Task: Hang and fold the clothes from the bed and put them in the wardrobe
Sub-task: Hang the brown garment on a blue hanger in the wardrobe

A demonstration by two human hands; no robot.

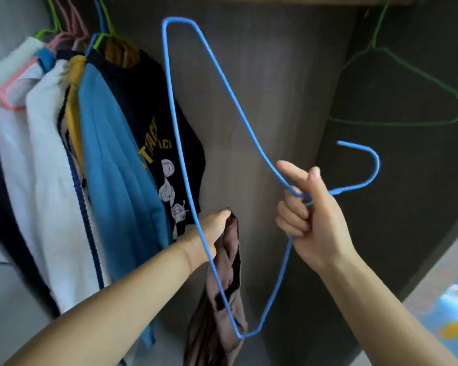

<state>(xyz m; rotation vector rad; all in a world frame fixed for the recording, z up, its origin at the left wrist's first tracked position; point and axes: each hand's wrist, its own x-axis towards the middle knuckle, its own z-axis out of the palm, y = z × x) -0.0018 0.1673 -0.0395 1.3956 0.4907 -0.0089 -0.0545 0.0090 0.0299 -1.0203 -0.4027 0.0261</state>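
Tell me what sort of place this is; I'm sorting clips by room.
Likely a bedroom wardrobe: hung clothes, an empty green hanger, dark wood panels.

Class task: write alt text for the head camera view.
A right hand holds a blue wire hanger by its neck while the left hand grips a brown garment, before a wardrobe of hanging clothes and an empty green hanger.

Dim wardrobe interior (262, 101), daylight from the left, soft overall blur, wide-angle bending at edges
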